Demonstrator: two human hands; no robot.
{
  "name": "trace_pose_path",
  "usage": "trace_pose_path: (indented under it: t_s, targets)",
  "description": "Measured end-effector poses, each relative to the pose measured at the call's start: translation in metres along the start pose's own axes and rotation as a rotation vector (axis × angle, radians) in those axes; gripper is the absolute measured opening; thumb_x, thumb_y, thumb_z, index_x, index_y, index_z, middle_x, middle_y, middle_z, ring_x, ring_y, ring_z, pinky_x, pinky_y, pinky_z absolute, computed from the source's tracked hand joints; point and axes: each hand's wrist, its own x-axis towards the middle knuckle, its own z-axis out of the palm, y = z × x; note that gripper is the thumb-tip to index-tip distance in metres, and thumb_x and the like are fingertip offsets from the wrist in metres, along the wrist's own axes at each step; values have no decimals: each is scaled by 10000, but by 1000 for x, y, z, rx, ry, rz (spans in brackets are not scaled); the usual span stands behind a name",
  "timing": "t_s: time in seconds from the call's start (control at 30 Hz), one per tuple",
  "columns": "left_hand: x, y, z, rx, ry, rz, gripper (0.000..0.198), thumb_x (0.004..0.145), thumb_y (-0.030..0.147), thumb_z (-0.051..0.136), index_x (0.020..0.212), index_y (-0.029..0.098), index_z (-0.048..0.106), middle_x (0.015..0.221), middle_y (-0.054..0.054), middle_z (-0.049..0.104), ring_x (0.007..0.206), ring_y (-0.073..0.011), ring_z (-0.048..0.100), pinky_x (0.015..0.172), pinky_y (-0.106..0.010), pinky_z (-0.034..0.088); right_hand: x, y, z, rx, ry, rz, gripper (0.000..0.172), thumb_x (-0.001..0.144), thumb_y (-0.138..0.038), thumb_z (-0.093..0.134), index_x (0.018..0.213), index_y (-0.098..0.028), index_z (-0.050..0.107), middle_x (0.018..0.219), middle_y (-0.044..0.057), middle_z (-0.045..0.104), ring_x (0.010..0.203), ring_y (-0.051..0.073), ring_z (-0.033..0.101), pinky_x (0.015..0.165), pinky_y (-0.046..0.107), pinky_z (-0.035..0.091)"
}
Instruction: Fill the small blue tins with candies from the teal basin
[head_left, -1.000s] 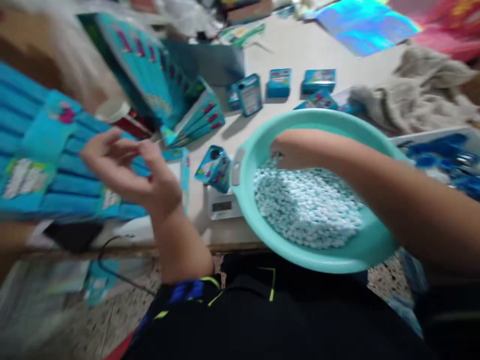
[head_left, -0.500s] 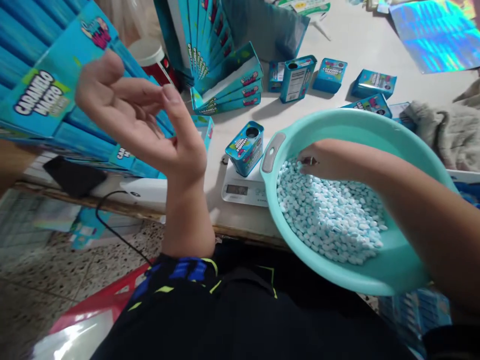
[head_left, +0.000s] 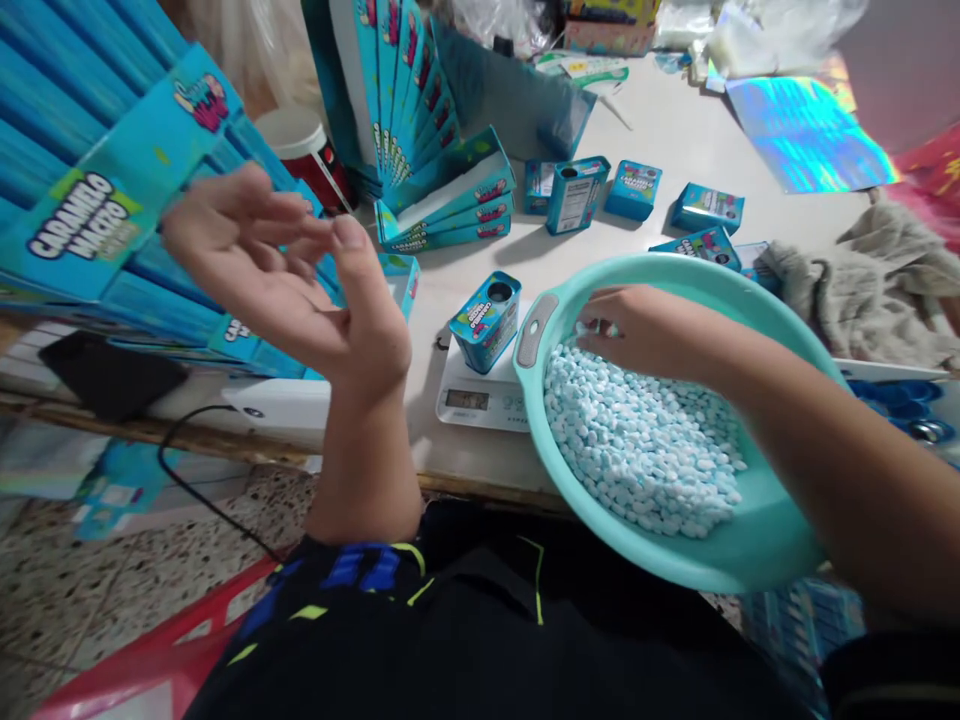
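Observation:
My left hand (head_left: pixel 292 270) is raised palm up in front of the stacked blue cartons, its fingers loosely curled and nothing in it. My right hand (head_left: pixel 626 325) is over the near-left part of a turquoise basin (head_left: pixel 772 560), fingers closed, with a few pale candies showing between them. Below it lies a heap of small light-blue and white candies (head_left: pixel 645 450). Beside the basin's grey-padded handle, a blue tin (head_left: pixel 486 322) with a round hole in its top stands on a white kitchen scale (head_left: pixel 495 413); the display digits are too blurred to read.
Several more blue tins (head_left: pixel 577 195) stand or lie behind the basin. Fanned blue display cartons (head_left: pixel 442 200) and a red cup (head_left: pixel 311 160) are at the back left. Large cartons (head_left: pixel 97 220) fill the left side. A grey cloth (head_left: pixel 862 285) lies right; a black cable (head_left: pixel 202 490) hangs off the table edge.
The view has tilted up slightly, showing more of the table's back. My right hand has risen a little from the candies toward the basin's left rim. My left hand stays raised.

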Motion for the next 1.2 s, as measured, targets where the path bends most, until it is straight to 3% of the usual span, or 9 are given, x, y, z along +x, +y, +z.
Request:
trace_pose_path:
  t_s: [0.07, 0.17, 0.43, 0.53, 0.67, 0.87, 0.97, 1.07, 1.2]
  targets:
    - [-2, 5, 3, -16, 84, 156, 353, 923, 476, 539, 1142, 209, 467, 1065, -71, 464, 924, -165, 556, 731, -345, 554, 0, -11, -14, -32, 80, -51, 224, 1001, -204, 522, 993, -122, 731, 1059, 129, 686, 897, 230, 637, 800, 367, 482]
    - [-2, 3, 3, -61, 97, 154, 309, 922, 393, 614, 1143, 191, 537, 1027, -80, 521, 888, -168, 560, 715, -346, 554, 9, -27, -29, -65, 171, -133, 276, 1019, -228, 487, 1052, -126, 741, 1133, 140, 665, 996, 253, 648, 896, 397, 507]
    - [-4, -3, -6, -14, -79, 83, 258, 967, 341, 607, 1207, 261, 658, 1123, -80, 619, 956, -207, 630, 765, -378, 571, 58, -43, -30, -207, 100, -276, 261, 1015, -159, 509, 1128, -138, 743, 1170, 144, 671, 1065, 247, 614, 925, 384, 512]
    - [-5, -3, -7, 56, -151, 41, 288, 956, 358, 613, 1224, 262, 656, 1143, -83, 628, 980, -213, 641, 794, -372, 581, 64, -47, -27, -305, 59, -281, 255, 1019, -136, 504, 1092, -132, 748, 1141, 148, 670, 1031, 244, 613, 862, 369, 512]
    - [-6, -6, -5, 54, -214, -18, 318, 944, 367, 648, 1250, 284, 646, 1159, -81, 625, 1021, -222, 649, 857, -380, 587, 61, -56, -31, -295, 68, -241, 257, 1054, -239, 525, 1172, -151, 736, 1199, 130, 661, 964, 224, 643, 787, 353, 511]
    - [-3, -7, -3, 66, -274, -90, 314, 936, 382, 674, 1232, 280, 637, 1136, -76, 645, 984, -215, 662, 865, -371, 591, 26, -55, -37, -365, 132, -93, 227, 999, -168, 519, 998, -150, 745, 1113, 149, 678, 902, 249, 651, 727, 379, 506]
    - [-1, -6, -6, 75, -256, -128, 316, 946, 401, 669, 1239, 290, 625, 1164, -69, 652, 973, -211, 659, 867, -375, 590, -6, -47, -27, -359, -38, 19, 216, 988, -211, 548, 897, -155, 736, 969, 144, 685, 803, 262, 654, 682, 402, 499]
    - [-1, -4, -9, 60, -246, -132, 308, 958, 408, 657, 1243, 301, 616, 1199, -65, 648, 981, -213, 654, 869, -391, 584, -33, -40, -9, -262, -192, 42, 202, 992, -296, 613, 1084, -161, 731, 1088, 138, 695, 883, 299, 691, 695, 416, 529]
    - [-2, 0, -12, 48, -253, -98, 328, 976, 398, 620, 1287, 296, 600, 1214, -56, 640, 981, -206, 645, 861, -424, 559, -56, -38, 15, -57, -271, -16, 344, 997, -304, 653, 1319, -185, 660, 1285, 131, 652, 1052, 306, 694, 828, 428, 572]
